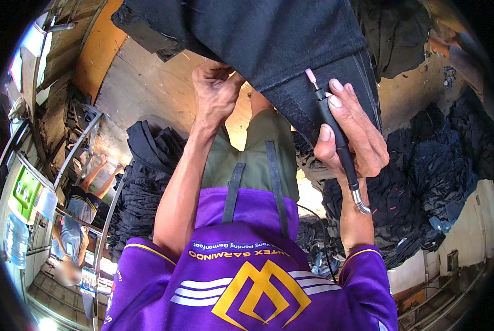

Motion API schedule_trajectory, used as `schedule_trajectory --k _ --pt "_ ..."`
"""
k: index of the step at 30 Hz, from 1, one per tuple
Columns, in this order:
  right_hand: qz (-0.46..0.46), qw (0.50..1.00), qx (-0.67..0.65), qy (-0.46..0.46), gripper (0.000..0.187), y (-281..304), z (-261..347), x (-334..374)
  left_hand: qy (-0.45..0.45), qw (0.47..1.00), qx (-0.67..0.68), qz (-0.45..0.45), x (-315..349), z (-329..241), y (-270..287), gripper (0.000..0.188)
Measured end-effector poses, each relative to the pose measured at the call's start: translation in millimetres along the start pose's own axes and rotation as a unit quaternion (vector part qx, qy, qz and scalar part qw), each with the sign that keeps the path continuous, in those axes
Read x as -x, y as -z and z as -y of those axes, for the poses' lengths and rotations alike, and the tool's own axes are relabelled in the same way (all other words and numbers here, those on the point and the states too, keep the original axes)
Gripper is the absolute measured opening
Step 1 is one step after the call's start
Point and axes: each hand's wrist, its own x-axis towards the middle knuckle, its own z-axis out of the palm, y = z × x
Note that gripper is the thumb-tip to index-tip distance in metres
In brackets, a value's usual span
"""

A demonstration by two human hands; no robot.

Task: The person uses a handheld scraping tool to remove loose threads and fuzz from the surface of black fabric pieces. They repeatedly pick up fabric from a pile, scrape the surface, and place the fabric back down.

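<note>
Rotary tool [328,116] poised over the dark cloth [291,41]!
The right hand [360,132] curls round it, pink tip near the seam: looks like abrading, calling for light, steady contact. Left hand [219,94] half-curled at the cloth's edge, hold hidden; black, pale-flecked fabric spreads before the person.

Open room is left over the tan surface [147,77], to the left of the left hand [216,94] and beyond the dark stack [139,193], and above the green shorts [269,149], between the forearms. Forward passage from there is blocked by the black cloth [307,33]. The right hand [365,138] is flanked by heaped fabric [429,165], and its wrist is crossed by the pen-shaped tool's [338,129] bent metal end.
</note>
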Motion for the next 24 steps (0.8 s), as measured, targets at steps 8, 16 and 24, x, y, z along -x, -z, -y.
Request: schedule_trajectory --k 8,16,24 --pt "-0.003 1.000 0.006 -0.002 0.035 2.2 -3.0 1.9 0.010 1.000 -0.023 0.007 -2.0 -7.2 0.9 0.020" --pt "-0.034 0.999 0.009 -0.006 0.036 -0.8 -8.3 3.8 0.001 1.000 0.013 -0.010 -2.6 -9.6 -3.2 0.019" --pt "-0.059 0.998 0.017 -0.014 0.035 -2.1 -9.4 2.5 0.024 0.998 -0.056 -0.008 -3.5 -9.6 -3.1 0.014"
